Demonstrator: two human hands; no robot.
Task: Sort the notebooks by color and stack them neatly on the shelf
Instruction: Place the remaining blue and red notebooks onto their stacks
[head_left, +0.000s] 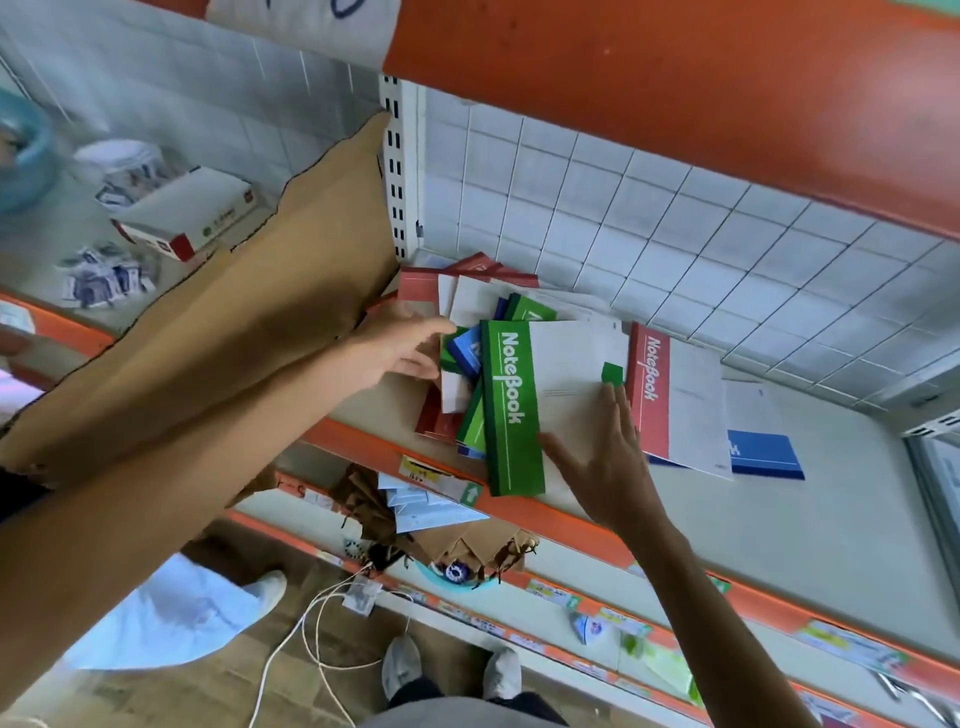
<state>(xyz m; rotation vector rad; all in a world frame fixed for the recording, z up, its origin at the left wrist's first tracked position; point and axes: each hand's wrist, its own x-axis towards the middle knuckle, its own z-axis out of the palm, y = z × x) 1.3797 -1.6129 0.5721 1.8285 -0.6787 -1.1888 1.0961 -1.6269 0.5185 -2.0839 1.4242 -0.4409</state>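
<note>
A loose pile of notebooks lies on the white shelf (779, 519). On top is a green-spined notebook (511, 410). My right hand (608, 457) lies flat on its pale cover with the fingers spread. My left hand (400, 348) reaches into the left side of the pile, fingers touching small blue (467, 348) and green notebooks there. A red-spined notebook (649, 389) lies to the right, over a blue one (769, 454). More red notebooks (421, 286) sit at the back left.
An orange shelf board (675, 93) hangs overhead and a tiled back wall (675, 234) closes the rear. Brown cardboard (270, 322) divides off the left bay, which holds a white box (187, 213). Lower shelves, cables and feet are below.
</note>
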